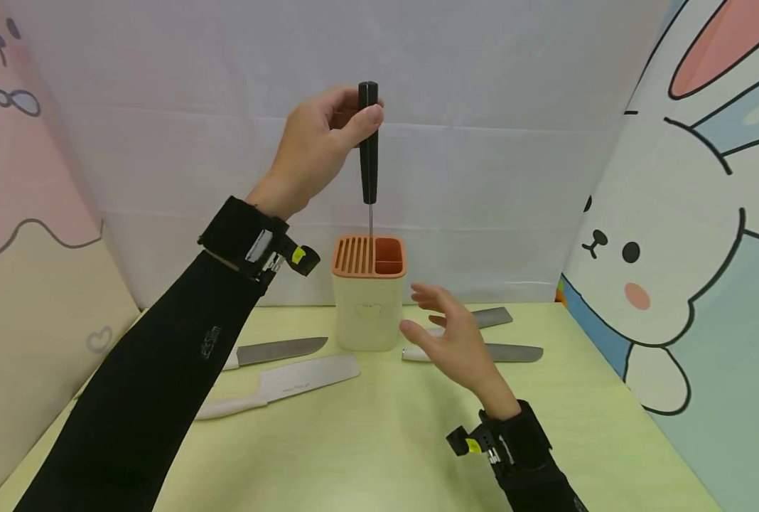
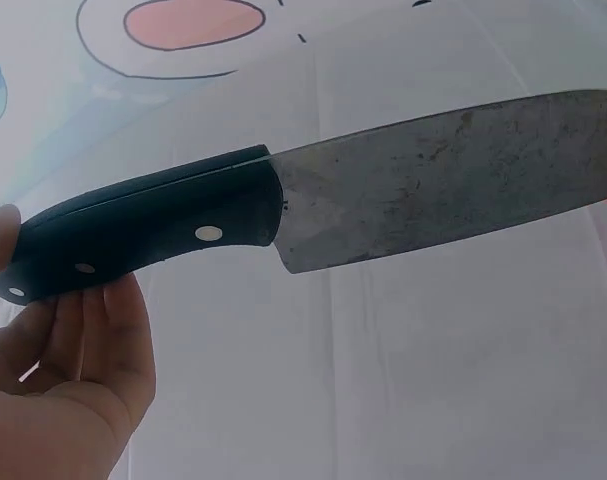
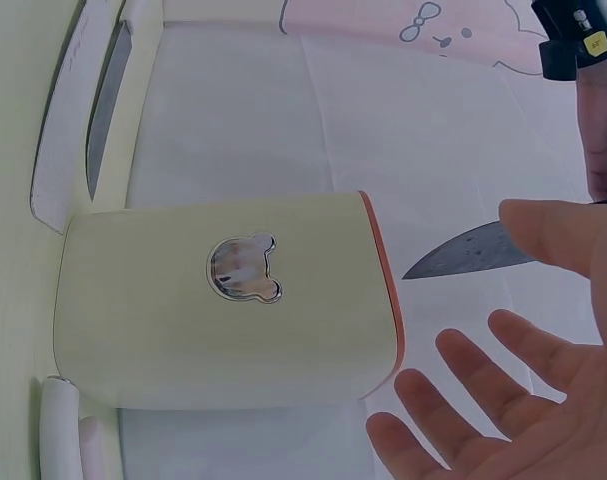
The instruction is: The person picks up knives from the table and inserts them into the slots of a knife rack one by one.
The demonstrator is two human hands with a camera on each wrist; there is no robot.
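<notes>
My left hand (image 1: 315,146) pinches the end of a knife's black handle (image 1: 369,167), holding it upright with the point down. Its broad grey blade (image 2: 433,175) shows small stains in the left wrist view. Below it stands a cream knife holder (image 1: 368,320) with an orange slotted lid (image 1: 354,257). In the right wrist view the blade's tip is a short way clear of the lid. My right hand (image 1: 459,345) hovers with spread fingers by the holder's right side, holding nothing.
Left of the holder lie a knife (image 1: 283,350) and a white-handled cleaver (image 1: 309,377). Two more knives lie to the right: one in front (image 1: 514,353), another behind (image 1: 494,316), partly hidden by my hand. A white sheet (image 1: 482,178) hangs behind the pale table (image 1: 328,455).
</notes>
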